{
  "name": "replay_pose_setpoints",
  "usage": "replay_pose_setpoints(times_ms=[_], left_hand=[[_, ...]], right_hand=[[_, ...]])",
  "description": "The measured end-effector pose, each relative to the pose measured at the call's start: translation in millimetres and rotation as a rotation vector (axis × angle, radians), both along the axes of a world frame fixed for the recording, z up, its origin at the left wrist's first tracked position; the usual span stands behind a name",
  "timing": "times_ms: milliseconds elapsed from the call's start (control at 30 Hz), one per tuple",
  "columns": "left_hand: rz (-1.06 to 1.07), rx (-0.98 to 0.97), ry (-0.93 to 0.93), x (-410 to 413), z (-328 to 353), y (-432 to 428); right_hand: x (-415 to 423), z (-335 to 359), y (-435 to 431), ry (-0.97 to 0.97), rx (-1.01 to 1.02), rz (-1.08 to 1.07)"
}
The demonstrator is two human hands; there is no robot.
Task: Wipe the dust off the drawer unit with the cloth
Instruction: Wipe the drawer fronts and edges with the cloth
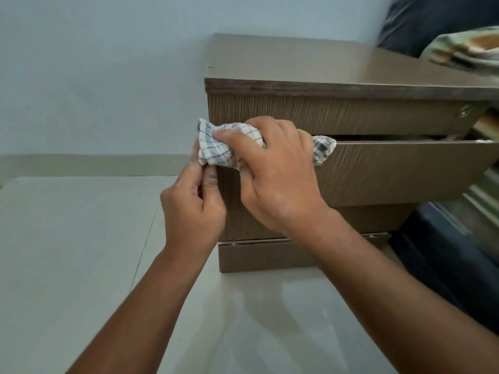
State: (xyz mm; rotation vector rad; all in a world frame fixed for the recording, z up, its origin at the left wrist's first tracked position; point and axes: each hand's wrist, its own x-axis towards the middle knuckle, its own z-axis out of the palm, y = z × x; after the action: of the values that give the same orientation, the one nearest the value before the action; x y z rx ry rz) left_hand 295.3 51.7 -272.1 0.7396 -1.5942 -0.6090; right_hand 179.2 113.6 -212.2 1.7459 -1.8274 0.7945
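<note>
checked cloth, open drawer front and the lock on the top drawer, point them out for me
checked cloth [216, 149], head view, on the bunched left end, beside the thumb.
open drawer front [399, 171], head view, on the middle of its wood-grain panel.
lock [463, 112], head view, on the round metal face, top drawer's right end.

Protruding drawer [391, 168]; open floor [67, 238] leftward.

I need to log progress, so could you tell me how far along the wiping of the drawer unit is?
Nothing can be confirmed as done: dust is too fine to see on the drawer unit. In hand: the right hand grips the bunched checked cloth at the unit's front left edge, while the left hand pinches its lower corner. One drawer stands pulled out. Probably left: the top, drawer fronts and base.
</note>
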Motion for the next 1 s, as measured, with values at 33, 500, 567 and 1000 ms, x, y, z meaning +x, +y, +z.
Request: replay_pose_setpoints(times_ms=[33, 500, 567, 1000], left_hand=[[0.01, -0.008, 0.0, 0, 0, 1], [0.072, -0.127, 0.013, -16, 0, 3], [0.078, -0.138, 0.004, -17, 0, 4], [0.045, -0.042, -0.024, -23, -15, -17]], right_hand=[[1, 0, -2, -0.002, -0.008, -0.019], [-103, -28, 20, 0.051, -0.416, -0.139], [-123, -31, 28, 0.065, -0.462, -0.152], [-263, -31, 100, 0.031, -0.541, -0.294]])
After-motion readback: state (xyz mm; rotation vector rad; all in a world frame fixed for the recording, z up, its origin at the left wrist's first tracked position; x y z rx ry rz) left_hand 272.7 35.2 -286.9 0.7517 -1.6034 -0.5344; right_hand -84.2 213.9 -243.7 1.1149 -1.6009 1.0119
